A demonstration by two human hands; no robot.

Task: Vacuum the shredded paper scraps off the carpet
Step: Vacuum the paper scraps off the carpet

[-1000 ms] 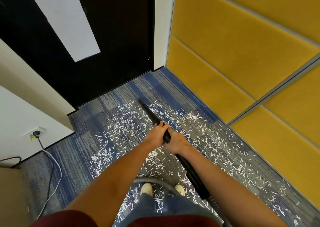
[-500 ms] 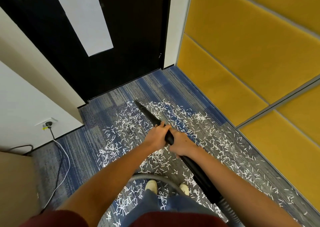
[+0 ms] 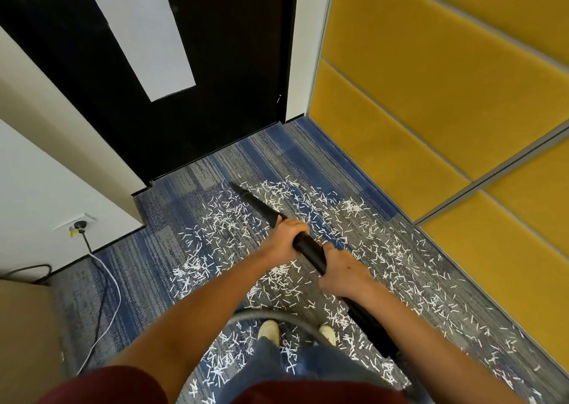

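**Carpet still full of paper scraps; hands now spread on the vacuum wand**

Nearest, the grey hose curves by the shoes. Half a second ago the hands touched each other on the wand. Now the right hand grips it lower, apart from the left hand, which clamps it further forward. Beyond the left hand the nozzle tip lies at the far edge of the scraps, toward the black door. I judge almost all cleaning remains.
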